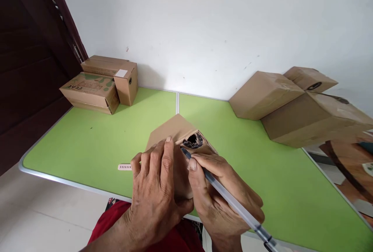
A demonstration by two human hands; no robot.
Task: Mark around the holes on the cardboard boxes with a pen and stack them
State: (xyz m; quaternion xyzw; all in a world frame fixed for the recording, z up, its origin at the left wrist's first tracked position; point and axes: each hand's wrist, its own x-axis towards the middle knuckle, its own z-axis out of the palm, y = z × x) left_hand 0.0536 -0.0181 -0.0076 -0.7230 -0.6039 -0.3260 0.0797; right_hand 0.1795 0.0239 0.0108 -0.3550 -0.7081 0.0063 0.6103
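Observation:
A small brown cardboard box [167, 127] sits at the near middle of the green table, in front of me. Its right part has a ragged hole with a blackened rim [194, 141]. My left hand [155, 182] grips the box, its fingers stretched over the top and the thumb at the near side. Pinched between the thumb and fingers of my right hand [224, 193] is a clear-barrelled pen [230, 197]. The pen slants down to the left, its dark tip at the cardboard just below the hole. The box's lower part is hidden by my hands.
A pale pink slotted strap [124, 167] lies left of my left hand. Several cardboard boxes stand at the back left [90, 89] and right [266, 94], near the white wall [204, 30]. The green table [87, 147] has a metal edge. A wooden surface [346, 159] shows at right.

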